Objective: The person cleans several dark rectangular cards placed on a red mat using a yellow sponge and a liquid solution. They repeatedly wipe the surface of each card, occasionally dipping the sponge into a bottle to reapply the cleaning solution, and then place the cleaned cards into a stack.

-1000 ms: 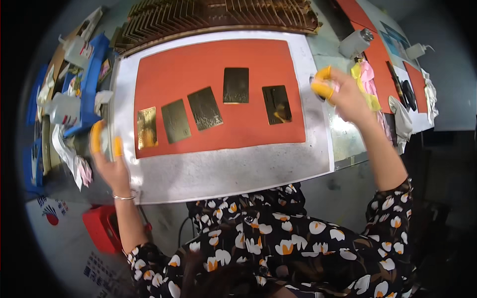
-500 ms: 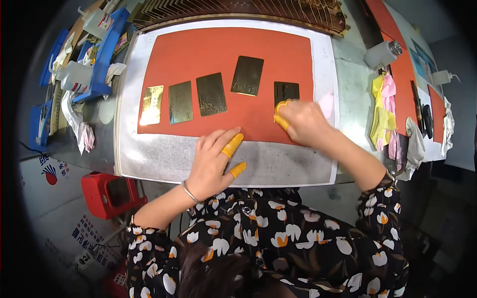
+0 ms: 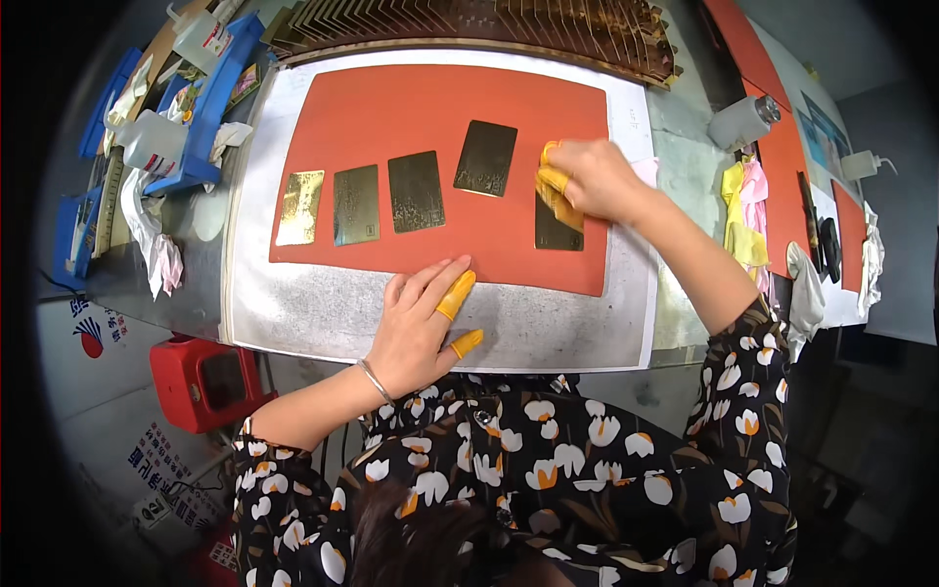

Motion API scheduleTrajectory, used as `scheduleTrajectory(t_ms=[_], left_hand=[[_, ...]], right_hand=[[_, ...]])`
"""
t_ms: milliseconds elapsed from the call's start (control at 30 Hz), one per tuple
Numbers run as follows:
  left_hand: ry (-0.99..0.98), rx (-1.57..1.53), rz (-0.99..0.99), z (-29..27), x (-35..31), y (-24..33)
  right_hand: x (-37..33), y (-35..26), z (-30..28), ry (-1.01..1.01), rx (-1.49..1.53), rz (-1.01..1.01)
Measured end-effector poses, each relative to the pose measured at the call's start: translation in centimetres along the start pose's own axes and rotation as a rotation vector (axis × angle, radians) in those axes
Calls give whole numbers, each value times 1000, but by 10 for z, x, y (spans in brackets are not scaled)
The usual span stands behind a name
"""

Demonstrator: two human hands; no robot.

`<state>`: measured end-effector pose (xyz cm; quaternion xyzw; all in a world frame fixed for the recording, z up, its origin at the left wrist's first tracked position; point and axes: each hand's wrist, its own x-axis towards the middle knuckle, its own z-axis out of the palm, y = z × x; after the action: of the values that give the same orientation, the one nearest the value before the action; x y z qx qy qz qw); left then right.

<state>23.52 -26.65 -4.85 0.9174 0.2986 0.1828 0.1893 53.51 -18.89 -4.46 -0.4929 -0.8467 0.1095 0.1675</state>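
Note:
My right hand, with yellow finger cots, is closed over the upper part of a dark, shiny metal card. Yellow material shows beneath its curled fingers; I cannot make out whether that is a cloth or only the cots. My left hand rests with fingers stretched out across the near edge of the red mat, yellow cots on two digits. Left of the right hand lie more metal cards: a dark one, another dark one, a grey-gold one and a bright gold one.
A slotted metal rack stands along the far edge. Blue trays and a white squeeze bottle are at left. A grey bottle and yellow and pink cloths lie at right. A red stool stands below left.
My right hand has moved from the card's lower part to its upper part, uncovering the lower end. My left hand stays at the mat's near edge. The view has shifted slightly.

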Motion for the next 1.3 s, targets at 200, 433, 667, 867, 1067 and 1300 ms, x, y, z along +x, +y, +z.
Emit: scheduleTrajectory(t_ms=[200,433,667,867,1067,1300], left_hand=[[-9,18,-14,-1,-2,5],[4,63,-10,-3,3,2],[0,68,-3,1,0,5],[-13,104,-3,2,-4,4],[1,74,23,-3,2,4],[-6,35,-3,-1,-2,2]], right_hand=[[2,-1,-9,9,29,52],[-25,-9,-6,-45,-19,-74],[-53,-20,-9,-42,-67,-48],[-60,-34,-5,-114,-46,-104],[-7,-7,0,32,-75,59],[-89,-79,-19,-224,118,-200]])
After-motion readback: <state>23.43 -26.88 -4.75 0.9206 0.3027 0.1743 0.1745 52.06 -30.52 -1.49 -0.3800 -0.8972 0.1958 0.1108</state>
